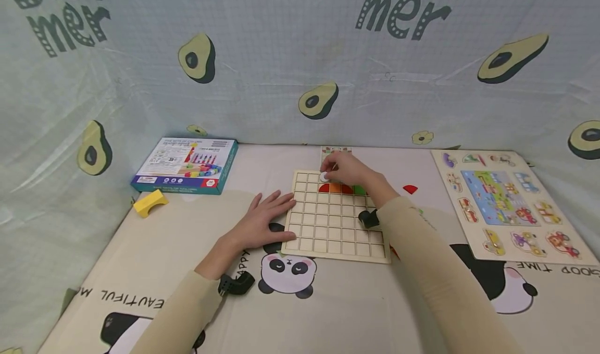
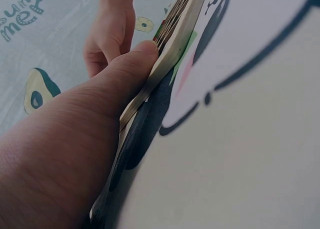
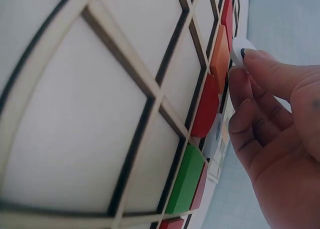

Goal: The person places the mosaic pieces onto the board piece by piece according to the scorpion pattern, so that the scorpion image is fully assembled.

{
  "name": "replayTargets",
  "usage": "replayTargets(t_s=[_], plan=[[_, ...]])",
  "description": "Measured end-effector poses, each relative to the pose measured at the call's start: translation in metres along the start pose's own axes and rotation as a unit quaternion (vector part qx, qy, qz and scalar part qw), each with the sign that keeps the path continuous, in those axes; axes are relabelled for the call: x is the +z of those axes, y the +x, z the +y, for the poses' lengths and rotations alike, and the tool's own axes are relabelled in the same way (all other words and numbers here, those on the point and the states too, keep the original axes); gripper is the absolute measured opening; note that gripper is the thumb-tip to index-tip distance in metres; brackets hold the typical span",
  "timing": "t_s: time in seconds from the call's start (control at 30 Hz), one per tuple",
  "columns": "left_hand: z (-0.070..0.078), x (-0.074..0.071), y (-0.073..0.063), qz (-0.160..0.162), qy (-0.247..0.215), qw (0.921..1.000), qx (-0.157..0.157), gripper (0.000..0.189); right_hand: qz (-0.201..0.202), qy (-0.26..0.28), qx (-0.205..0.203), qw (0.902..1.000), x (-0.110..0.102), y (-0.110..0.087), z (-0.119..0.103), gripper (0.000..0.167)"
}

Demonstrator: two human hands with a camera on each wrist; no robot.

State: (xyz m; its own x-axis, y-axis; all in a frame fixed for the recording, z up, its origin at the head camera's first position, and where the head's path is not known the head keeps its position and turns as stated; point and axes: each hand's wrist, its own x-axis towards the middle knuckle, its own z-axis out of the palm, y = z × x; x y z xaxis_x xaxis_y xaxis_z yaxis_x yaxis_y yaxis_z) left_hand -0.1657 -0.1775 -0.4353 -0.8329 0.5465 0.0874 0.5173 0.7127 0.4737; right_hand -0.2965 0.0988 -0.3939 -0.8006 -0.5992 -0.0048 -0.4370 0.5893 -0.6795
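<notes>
A wooden grid board (image 1: 335, 219) lies on the table in front of me. My left hand (image 1: 262, 221) is spread flat at its left edge, thumb and fingertips touching the frame. Over the board's far left part, my right hand (image 1: 346, 169) pinches a small white round piece with a black mark (image 3: 241, 50) between thumb and fingers. Close to it, an orange piece (image 3: 219, 59), a red curved piece (image 3: 206, 109) and a green piece (image 3: 186, 179) sit in the grid's far rows. A pale piece with a dark spot (image 3: 214, 134) is partly hidden behind the red one.
A patterned card (image 1: 335, 149) lies behind the board, partly covered by my right hand. One red wedge (image 1: 410, 189) is to the right. Farther right is a picture puzzle board (image 1: 539, 187). At the left are a flat box (image 1: 183, 164) and a yellow arch block (image 1: 150, 203).
</notes>
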Motion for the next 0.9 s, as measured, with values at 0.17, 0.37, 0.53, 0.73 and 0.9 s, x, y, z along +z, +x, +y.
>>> replayTargets(t_s=[0.17,0.37,0.53,0.73,0.9], plan=[[-0.0009,0.001,0.0003,0.0,0.003,1.0,0.002,0.084,0.0,-0.011,0.008,0.9999,0.002,0.0004,-0.003,0.009],[-0.0017,0.0015,0.0007,0.001,0.003,1.0,0.002,0.084,-0.001,-0.018,0.028,0.9995,0.002,0.0002,-0.003,0.009],[-0.002,0.0015,0.0011,0.0,0.004,1.0,0.002,0.084,-0.006,-0.024,0.023,0.9994,0.0011,-0.0002,-0.0027,0.012],[-0.0012,0.0005,0.001,-0.001,0.003,1.0,0.0,0.084,-0.011,-0.026,0.018,0.9994,0.0019,0.0002,-0.0031,0.016],[-0.0025,0.0009,0.0016,-0.003,0.006,1.0,0.0,0.084,-0.016,-0.029,0.021,0.9992,0.0031,0.0012,-0.0034,0.015]])
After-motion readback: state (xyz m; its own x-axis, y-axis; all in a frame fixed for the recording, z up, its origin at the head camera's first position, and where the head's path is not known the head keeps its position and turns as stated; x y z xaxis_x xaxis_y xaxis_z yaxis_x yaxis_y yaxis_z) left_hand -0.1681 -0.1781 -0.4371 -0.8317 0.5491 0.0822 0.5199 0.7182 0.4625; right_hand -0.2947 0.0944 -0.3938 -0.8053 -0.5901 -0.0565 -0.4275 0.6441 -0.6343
